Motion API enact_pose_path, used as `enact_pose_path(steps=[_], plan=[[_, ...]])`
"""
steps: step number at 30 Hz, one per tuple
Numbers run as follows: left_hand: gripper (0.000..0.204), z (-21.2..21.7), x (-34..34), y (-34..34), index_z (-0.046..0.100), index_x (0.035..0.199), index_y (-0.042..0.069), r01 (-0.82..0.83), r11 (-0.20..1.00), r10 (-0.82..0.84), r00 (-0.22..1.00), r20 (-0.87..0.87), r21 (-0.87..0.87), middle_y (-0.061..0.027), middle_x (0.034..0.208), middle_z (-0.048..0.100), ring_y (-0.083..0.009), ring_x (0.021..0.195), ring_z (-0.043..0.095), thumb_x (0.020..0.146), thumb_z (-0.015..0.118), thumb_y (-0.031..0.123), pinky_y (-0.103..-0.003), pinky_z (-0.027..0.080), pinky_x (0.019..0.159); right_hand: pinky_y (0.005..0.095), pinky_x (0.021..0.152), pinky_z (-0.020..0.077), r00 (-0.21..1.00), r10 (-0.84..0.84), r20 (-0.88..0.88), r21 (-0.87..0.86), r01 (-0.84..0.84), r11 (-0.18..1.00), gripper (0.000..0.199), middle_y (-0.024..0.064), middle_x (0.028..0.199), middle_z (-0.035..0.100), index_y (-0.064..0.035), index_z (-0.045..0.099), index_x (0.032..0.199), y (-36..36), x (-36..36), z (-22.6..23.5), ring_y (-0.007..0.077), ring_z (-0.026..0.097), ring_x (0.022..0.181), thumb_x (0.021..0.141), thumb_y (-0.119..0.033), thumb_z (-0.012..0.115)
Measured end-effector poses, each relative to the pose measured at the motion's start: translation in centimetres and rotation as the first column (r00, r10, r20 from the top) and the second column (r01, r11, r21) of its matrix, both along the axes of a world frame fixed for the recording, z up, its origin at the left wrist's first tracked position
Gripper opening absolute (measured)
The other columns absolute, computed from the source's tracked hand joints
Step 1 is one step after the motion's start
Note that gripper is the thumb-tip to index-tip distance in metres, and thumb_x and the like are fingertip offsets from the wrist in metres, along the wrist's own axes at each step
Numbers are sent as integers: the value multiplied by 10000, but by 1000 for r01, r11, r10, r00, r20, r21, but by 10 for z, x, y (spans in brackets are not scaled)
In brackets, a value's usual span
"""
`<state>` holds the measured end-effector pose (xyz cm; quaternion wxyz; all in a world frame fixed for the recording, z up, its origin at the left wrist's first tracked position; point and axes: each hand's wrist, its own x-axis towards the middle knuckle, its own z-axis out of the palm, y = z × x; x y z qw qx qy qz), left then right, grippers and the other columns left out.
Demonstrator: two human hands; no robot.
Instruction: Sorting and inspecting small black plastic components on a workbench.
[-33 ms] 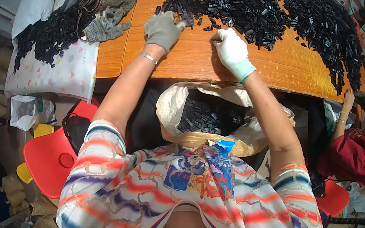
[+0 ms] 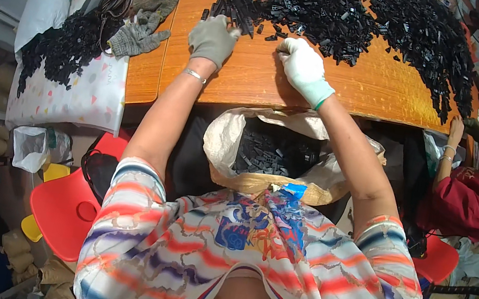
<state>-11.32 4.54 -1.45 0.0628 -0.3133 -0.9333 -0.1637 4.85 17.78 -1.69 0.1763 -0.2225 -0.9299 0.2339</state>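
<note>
Closest in, a pale woven sack (image 2: pixel 221 146) is sitting at the person's lap with its mouth spread, and dark parts (image 2: pixel 264 159) are lying inside it; beyond it, the orange-brown table (image 2: pixel 251 82) is running under both gloved hands; the right hand (image 2: pixel 302 68), in white, is resting with its fingers folded in, and whether they are holding anything I can't make out; the left hand (image 2: pixel 213 40), in grey, is lying slightly farther out, its fingers bent and close together, any contents likewise hidden; one loose black piece (image 2: pixel 261 28) is lying between the hands, right of the left fingertips and nearer that hand, its long axis pointing roughly away from the person; just past the fingers, the main black pile (image 2: pixel 313 10) is covering the table; farther right, a second black pile (image 2: pixel 423 38) is fanning out.
</note>
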Motion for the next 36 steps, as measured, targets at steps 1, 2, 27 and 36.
enact_pose_path(steps=[1, 2, 27, 36], plan=[[307, -4, -5, 0, 650, 967, 87, -15, 999, 16, 1000, 12, -32, -127, 977, 661, -317, 956, 612, 829, 618, 359, -426, 485, 811, 395, 780, 487, 1000, 0, -3, 5, 0, 1000, 134, 157, 965, 630, -116, 678, 903, 0, 0, 0, 337, 622, 876, 811, -156, 588], [266, -5, -4, -1, 656, 974, 85, 8, 1000, -8, 999, 36, -4, -136, 990, 655, -322, 964, 608, 834, 611, 307, -426, 485, 817, 382, 782, 487, 999, 15, -29, -166, -19, 986, 148, 146, 950, 648, -108, 677, 922, 1, 1, 1, 320, 628, 877, 826, -169, 583], [204, 14, 112, -62, 510, 1062, 55, -438, 367, -741, 395, 542, 821, 7, 768, 513, -32, 615, 423, 995, 451, 237, -160, 370, 533, 219, 572, 470, 899, -105, -426, -741, -280, 611, 195, 50, 815, 641, 19, 609, 1067, -88, 6, 47, 64, 558, 625, 912, -88, 557], [148, 11, 120, -60, 529, 1040, 31, -450, 447, -618, 470, 631, 773, 18, 736, 505, -23, 612, 433, 970, 471, 148, -160, 363, 531, 357, 692, 515, 985, 150, -90, -96, -159, 983, 183, 146, 892, 673, -53, 626, 1020, -81, 17, 50, 263, 662, 761, 890, -167, 565]])
